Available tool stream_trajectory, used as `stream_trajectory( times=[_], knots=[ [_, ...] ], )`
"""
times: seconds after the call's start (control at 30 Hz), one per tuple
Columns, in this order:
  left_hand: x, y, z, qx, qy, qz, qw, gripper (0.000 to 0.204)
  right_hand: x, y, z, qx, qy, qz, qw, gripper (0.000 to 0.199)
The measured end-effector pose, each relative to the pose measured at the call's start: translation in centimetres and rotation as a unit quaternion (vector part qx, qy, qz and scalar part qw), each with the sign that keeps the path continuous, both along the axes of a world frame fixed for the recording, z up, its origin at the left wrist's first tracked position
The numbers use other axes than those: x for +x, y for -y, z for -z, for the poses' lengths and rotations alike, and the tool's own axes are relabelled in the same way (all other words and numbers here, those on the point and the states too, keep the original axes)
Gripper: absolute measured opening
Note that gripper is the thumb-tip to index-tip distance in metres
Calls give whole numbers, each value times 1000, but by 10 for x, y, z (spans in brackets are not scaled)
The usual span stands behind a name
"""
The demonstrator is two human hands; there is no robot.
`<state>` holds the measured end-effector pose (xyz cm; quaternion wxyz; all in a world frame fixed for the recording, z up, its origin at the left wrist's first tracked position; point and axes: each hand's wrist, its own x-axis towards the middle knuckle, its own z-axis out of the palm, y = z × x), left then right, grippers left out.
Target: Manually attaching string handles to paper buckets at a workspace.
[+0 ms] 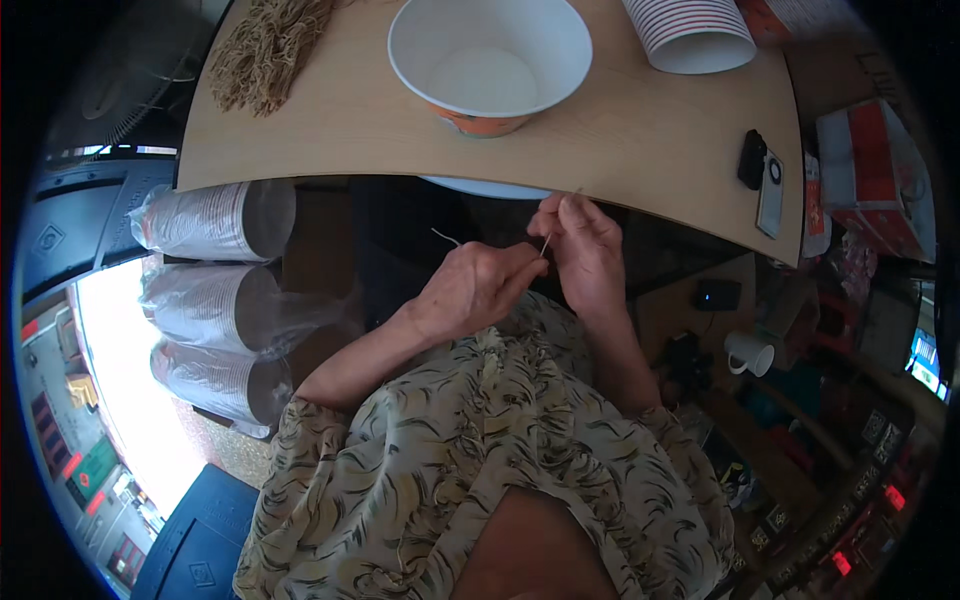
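Just beyond the table's near edge, my two hands are close together over my lap. A thin pale strand [545, 246] stretches between them. My left hand [470, 285] pinches it with bent fingers, and a loose white end sticks out behind that hand. Thumb and fingers of my right hand [588, 250] close on the strand higher up, with a small tip showing above. The strand's exact kind is unclear. A large white paper tub [490, 75] with an orange outside stands on the table ahead. To its left lies a bundle of twisted tan strands [265, 55].
Stacked paper tubs [690, 35] lie on the table's right, near a small black item [752, 160] and a flat silver one [770, 195]. Below the table edge shows a white rim [485, 187]. Plastic-wrapped stacks [205, 305] sit at left; a white mug [748, 354] stands right.
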<state>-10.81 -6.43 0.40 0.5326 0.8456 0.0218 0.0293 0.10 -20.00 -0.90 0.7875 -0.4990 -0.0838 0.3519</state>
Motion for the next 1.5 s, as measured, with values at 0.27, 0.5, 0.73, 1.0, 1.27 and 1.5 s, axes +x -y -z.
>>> stream_trajectory(
  times=[0.27, 0.5, 0.73, 1.0, 1.27, 1.5],
  knots=[
    [-10, 7, 24, 81, -20, 65, 994, 17, 19, -3, -11, 18, 56, 45, 997, 27],
    [-7, 5, 23, 89, -44, 67, 993, 16, 26, -3, -19, -9, 66, 7, 998, 25],
    [15, -19, -14, -88, 100, -124, 983, 28, 21, -3, -34, -163, 262, -33, 951, 25],
    [32, -22, -19, -384, -23, -114, 916, 23, 10, -8, -41, -169, 430, -33, 886, 15],
    [32, -17, -11, -487, -4, -181, 855, 6, 5, -7, -43, -203, 426, -58, 880, 11],
    [27, -19, -18, -459, 11, -186, 869, 9, 3, -1, -46, -127, 245, -65, 959, 15]
  ],
)
